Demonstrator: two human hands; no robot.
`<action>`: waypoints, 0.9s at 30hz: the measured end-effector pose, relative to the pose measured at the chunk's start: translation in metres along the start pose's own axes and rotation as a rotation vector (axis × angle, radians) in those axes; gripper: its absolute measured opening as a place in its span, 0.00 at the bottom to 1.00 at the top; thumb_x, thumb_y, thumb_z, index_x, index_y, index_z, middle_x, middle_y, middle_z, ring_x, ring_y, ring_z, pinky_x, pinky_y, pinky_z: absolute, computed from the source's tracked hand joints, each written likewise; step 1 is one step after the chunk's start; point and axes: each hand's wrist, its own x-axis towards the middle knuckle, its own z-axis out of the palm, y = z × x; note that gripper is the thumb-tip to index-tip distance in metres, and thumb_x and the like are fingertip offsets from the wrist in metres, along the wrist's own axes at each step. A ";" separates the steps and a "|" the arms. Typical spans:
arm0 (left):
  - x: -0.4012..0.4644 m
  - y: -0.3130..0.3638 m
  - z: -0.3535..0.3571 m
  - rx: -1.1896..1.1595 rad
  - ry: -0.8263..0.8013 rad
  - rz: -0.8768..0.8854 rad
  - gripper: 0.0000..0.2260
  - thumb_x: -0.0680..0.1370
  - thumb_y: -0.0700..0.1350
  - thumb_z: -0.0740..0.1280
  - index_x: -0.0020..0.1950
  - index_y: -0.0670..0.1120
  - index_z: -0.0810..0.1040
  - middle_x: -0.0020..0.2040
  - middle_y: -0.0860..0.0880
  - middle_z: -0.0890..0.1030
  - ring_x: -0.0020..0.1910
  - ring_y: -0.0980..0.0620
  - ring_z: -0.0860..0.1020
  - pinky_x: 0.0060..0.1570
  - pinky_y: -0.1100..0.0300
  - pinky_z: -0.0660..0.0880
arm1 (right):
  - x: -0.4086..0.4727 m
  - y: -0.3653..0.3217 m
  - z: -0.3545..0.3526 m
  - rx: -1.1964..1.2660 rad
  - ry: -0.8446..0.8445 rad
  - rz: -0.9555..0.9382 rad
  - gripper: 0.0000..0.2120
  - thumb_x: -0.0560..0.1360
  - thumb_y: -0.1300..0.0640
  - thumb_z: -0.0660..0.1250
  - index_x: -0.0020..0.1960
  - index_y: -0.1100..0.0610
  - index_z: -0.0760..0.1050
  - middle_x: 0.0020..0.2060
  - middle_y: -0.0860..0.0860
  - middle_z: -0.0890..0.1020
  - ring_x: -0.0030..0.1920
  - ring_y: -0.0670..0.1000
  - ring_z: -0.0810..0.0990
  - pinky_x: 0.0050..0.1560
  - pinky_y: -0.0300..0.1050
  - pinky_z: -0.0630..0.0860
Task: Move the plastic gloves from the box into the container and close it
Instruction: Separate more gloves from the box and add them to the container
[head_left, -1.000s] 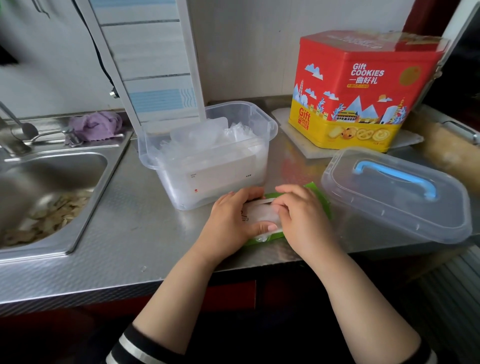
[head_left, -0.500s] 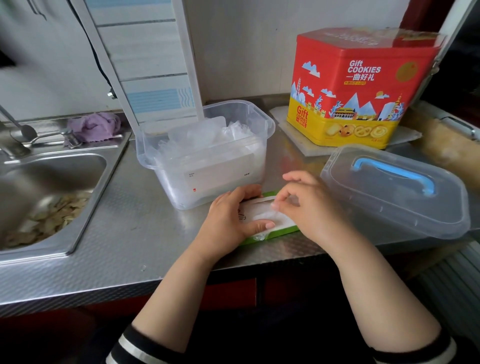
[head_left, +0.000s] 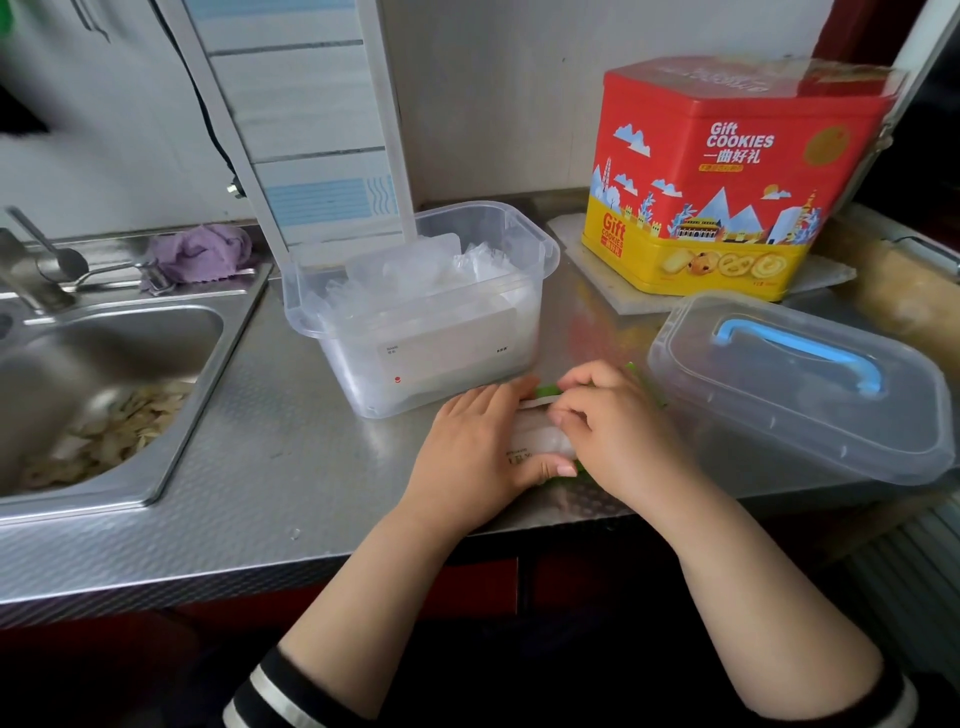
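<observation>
Since half a second ago my right hand (head_left: 621, 426) has dropped back down onto the flat green-and-white cardboard glove box (head_left: 535, 441), fingers curled over its top opening; before, it hung lifted with thumb and forefinger held apart.

Largest first: on the stainless steel counter (head_left: 311, 467) the clear rectangular plastic container (head_left: 421, 312) stands open just behind my hands, already part-filled with crumpled clear plastic gloves (head_left: 415, 275). Its clear lid with the blue handle (head_left: 795, 384) lies to my right, just beside the right hand.

Between them sits the box, long axis running roughly left to right along the counter's front edge. My left hand (head_left: 480, 447) grips its left end, thumb hooked along the near side. The right fingers look to be pinching at the white bundle in the opening (I cannot tell whether they have actually caught a glove).

What matters for the coming lift, as I judge it: the container lies straight ahead and slightly left of the box, so the left hand is nearer it, while the right is nearer the lid.
</observation>
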 end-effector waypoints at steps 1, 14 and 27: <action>0.000 -0.001 0.000 0.004 0.014 0.009 0.41 0.65 0.74 0.60 0.68 0.47 0.73 0.60 0.52 0.79 0.59 0.51 0.76 0.58 0.61 0.64 | 0.001 -0.002 -0.001 0.035 0.009 0.013 0.06 0.75 0.60 0.69 0.42 0.58 0.84 0.54 0.50 0.78 0.52 0.52 0.71 0.54 0.40 0.60; 0.001 -0.004 -0.001 -0.098 -0.051 -0.034 0.51 0.62 0.79 0.58 0.75 0.46 0.62 0.66 0.51 0.76 0.63 0.52 0.71 0.61 0.59 0.65 | 0.018 -0.022 -0.048 0.671 0.386 -0.053 0.07 0.79 0.51 0.59 0.43 0.46 0.73 0.44 0.51 0.78 0.44 0.39 0.75 0.48 0.35 0.70; 0.035 0.021 -0.084 -1.206 -0.043 -0.319 0.22 0.75 0.62 0.64 0.60 0.47 0.76 0.43 0.48 0.82 0.44 0.50 0.79 0.49 0.56 0.73 | 0.006 -0.024 -0.070 0.562 0.499 -0.487 0.07 0.78 0.64 0.63 0.54 0.58 0.78 0.51 0.57 0.74 0.55 0.44 0.74 0.56 0.37 0.71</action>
